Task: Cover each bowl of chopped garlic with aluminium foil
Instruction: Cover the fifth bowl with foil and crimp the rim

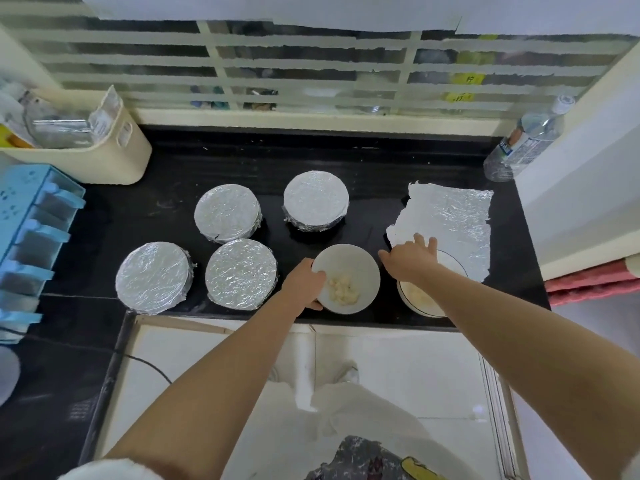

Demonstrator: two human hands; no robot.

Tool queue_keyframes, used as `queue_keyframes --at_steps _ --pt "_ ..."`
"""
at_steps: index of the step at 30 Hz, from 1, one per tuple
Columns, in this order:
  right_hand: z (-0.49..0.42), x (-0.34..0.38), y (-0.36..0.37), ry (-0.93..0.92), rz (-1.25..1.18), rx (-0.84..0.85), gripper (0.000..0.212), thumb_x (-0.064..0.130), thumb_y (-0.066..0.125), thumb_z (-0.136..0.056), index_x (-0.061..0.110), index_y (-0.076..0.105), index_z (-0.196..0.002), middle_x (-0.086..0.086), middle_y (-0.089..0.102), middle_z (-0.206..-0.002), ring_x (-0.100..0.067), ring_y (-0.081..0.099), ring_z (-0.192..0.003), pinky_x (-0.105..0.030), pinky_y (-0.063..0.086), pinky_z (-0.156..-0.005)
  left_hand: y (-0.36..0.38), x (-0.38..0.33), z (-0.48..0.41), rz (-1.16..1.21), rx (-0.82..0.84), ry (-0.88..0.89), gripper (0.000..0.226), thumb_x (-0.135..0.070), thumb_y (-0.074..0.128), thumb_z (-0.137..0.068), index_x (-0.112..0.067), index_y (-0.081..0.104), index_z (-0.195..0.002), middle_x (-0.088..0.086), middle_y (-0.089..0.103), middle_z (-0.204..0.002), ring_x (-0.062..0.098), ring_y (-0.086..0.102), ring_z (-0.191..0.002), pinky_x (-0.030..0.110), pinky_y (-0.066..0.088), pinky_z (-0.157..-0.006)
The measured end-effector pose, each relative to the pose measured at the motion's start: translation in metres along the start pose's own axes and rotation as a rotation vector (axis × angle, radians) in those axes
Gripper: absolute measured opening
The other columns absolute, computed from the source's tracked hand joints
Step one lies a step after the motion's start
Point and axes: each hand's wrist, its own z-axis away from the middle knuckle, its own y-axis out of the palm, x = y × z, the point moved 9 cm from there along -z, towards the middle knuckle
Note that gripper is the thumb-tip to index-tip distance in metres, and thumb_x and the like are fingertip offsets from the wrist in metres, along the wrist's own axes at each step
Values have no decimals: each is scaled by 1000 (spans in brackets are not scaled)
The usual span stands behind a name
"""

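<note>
Several foil-covered bowls stand on the black counter (381, 188), among them one at the far left (152, 277) and one at the back (316, 200). An uncovered white bowl (360, 268) with chopped garlic (343, 292) sits near the front edge. My left hand (304, 284) grips its left rim. To its right is a second uncovered bowl (420, 299) with garlic, partly hidden by my right arm. My right hand (412, 259) reaches over it with straight fingers touching the near-left corner of a loose foil sheet (453, 223).
A cream bin (104, 161) stands at the back left, with a blue rack (31, 237) along the left edge. A plastic water bottle (526, 140) stands at the back right corner. A striped glass window runs behind the counter.
</note>
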Motion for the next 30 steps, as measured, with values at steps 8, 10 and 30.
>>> queue_keyframes --at_steps 8,10,30 --pt "9 0 -45 -115 -208 -356 27 24 42 -98 15 61 -82 -4 57 -90 -27 57 -102 -40 34 -96 1 0 -4 -4 26 -2 33 -15 43 -101 -9 42 -133 13 53 -120 30 60 -97 42 59 -74" --pt "20 -15 -67 -131 -583 -536 23 8 51 -92 16 71 -88 -4 66 -95 -27 63 -95 -38 45 -92 1 -1 -3 -28 23 3 34 -15 43 -100 -9 42 -134 13 53 -120 30 60 -99 40 58 -72" --pt "90 24 -93 -449 -2130 358 27 5 42 -86 9 65 -100 -7 67 -93 -22 63 -83 -36 52 -78 -9 -9 9 -165 19 125 43 -14 39 -100 -13 41 -143 14 58 -118 28 59 -94 37 57 -77"
